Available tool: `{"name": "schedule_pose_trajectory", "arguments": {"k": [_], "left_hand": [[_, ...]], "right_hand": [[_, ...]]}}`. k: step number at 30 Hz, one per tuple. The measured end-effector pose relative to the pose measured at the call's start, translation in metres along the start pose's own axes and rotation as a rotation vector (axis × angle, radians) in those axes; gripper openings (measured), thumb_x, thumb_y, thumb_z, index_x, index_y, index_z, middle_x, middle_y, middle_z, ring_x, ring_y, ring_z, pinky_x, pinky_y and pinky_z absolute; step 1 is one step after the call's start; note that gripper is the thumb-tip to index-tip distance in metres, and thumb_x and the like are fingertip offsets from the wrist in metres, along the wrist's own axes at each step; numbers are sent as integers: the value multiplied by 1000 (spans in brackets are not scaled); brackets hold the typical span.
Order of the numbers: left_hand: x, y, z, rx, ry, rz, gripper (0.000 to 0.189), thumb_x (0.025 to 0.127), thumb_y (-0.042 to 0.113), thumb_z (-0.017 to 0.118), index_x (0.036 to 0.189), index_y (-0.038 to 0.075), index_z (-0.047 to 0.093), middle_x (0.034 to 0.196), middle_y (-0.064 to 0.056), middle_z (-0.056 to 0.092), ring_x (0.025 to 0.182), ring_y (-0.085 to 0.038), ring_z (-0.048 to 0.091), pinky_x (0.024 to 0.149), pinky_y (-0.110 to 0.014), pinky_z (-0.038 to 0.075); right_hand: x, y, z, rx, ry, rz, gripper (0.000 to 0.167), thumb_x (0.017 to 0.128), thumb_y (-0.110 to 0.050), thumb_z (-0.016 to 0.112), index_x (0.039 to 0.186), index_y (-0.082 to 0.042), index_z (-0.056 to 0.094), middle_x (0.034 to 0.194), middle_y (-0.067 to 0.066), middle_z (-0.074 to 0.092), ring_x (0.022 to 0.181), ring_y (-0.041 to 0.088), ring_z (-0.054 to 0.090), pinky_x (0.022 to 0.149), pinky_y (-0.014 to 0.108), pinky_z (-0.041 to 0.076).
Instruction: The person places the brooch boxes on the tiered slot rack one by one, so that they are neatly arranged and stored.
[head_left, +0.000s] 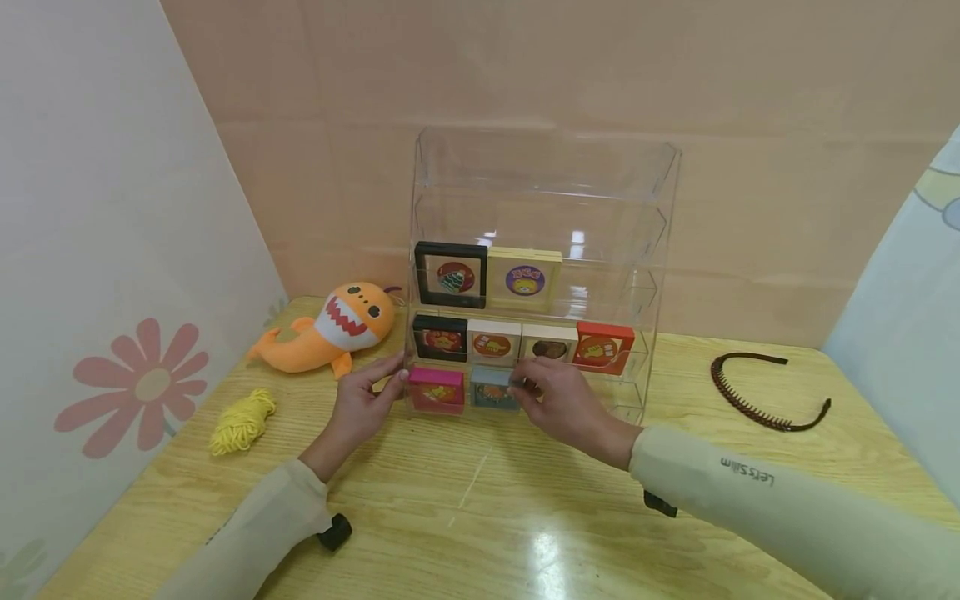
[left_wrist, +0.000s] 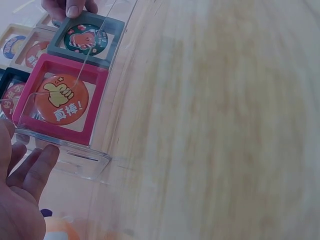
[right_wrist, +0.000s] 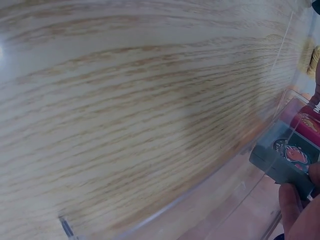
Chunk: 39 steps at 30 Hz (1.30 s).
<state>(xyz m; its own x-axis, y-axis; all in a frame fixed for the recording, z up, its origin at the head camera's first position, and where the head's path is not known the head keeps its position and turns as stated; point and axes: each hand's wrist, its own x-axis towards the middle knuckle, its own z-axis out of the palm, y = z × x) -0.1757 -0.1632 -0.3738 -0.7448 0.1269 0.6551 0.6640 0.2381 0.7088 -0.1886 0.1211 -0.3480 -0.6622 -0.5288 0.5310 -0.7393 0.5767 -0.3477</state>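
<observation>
A clear tiered display rack (head_left: 536, 167) stands on the table with small square framed badges on its lower tiers. My right hand (head_left: 558, 396) pinches the right edge of a grey-blue frame (left_wrist: 86, 39) on the bottom tier; its thumb and fingers also show in the right wrist view. Left of that frame sits a pink frame (left_wrist: 62, 97) with an orange thumbs-up badge. Relaxed fingers of my left hand (head_left: 363, 404) touch the rack's left side, beside the pink frame. One tier up are a black frame (head_left: 440, 337), two pale frames and a red frame (head_left: 603, 348).
Higher on the rack are a black frame (head_left: 452, 275) and a yellow frame (head_left: 525, 277). An orange shark plush (head_left: 322, 329) and a bundle of yellow cord (head_left: 243, 422) lie to the left. A brown toothed headband (head_left: 742, 404) lies to the right.
</observation>
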Motion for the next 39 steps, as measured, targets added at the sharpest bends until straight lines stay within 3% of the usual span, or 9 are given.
{"name": "schedule_pose_trajectory", "arguments": {"k": [7, 24, 31, 36, 39], "left_hand": [[0, 0, 1, 24, 6, 24, 29, 86, -18, 57, 114, -20, 56, 111, -34, 58, 95, -44, 61, 66, -22, 55], [1, 2, 3, 36, 10, -24, 28, 87, -15, 57, 115, -19, 57, 110, -32, 60, 97, -43, 61, 68, -21, 55], [1, 3, 4, 37, 8, -30, 27, 87, -15, 57, 114, -19, 57, 110, -32, 60, 96, -43, 61, 67, -23, 55], [11, -1, 12, 27, -13, -17, 27, 86, -16, 57, 113, -19, 57, 109, -32, 60, 97, -44, 60, 68, -22, 55], [9, -15, 14, 43, -24, -26, 28, 87, -14, 59, 115, -17, 58, 112, -29, 60, 99, -42, 61, 72, -25, 55]], "right_hand": [[1, -2, 3, -8, 4, -17, 12, 80, -3, 75, 84, -8, 66, 83, -2, 63, 68, 5, 58, 58, 16, 51], [1, -4, 6, -28, 15, -27, 13, 79, -2, 76, 85, -7, 65, 83, -1, 64, 69, 6, 61, 59, 15, 52], [-1, 0, 5, -92, 11, -40, 13, 80, -9, 76, 89, -9, 66, 87, 0, 66, 71, 10, 64, 60, 20, 54], [-8, 3, -6, -165, 19, -19, 15, 82, -14, 76, 93, -11, 66, 95, 1, 67, 77, 14, 65, 61, 27, 56], [-20, 2, -10, -216, 13, -32, 21, 81, -18, 76, 97, -10, 67, 103, 4, 66, 89, 19, 65, 66, 32, 57]]}}
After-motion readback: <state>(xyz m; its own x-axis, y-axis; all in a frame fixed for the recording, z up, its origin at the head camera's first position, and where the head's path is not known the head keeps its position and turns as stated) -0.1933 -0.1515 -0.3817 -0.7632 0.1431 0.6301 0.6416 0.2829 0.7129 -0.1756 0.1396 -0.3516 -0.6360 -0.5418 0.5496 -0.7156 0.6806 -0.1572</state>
